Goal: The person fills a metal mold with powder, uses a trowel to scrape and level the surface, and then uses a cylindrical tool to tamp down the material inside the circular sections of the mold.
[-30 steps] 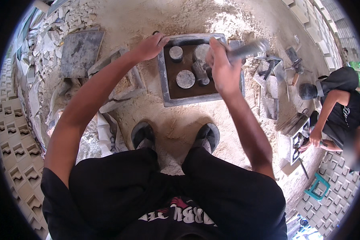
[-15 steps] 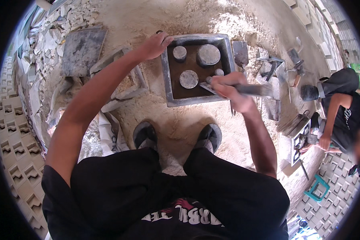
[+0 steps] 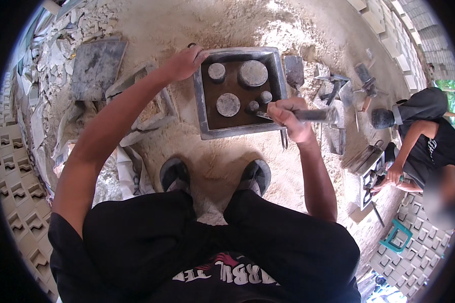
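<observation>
Broken pale stones (image 3: 81, 31) lay heaped at upper left above a dark slab (image 3: 97, 69), with pale notched blocks (image 3: 28, 194) in rows along the left edge. At right, a co-worker (image 3: 414, 132) in dark clothes was at a pale-sided box (image 3: 352, 189) near a teal stool (image 3: 408, 236). Stacked blocks (image 3: 389, 45) and corrugated sheeting (image 3: 436, 22) rose at upper right.

We seem to be in a dusty block-making workshop: pale patterned blocks (image 3: 17, 169) stacked at both sides, sandy ground (image 3: 156, 25), heaped rubble (image 3: 96, 22), a mould-like box (image 3: 232, 133), and a co-worker (image 3: 422, 146) bent over a smaller white-sided frame (image 3: 363, 196).
</observation>
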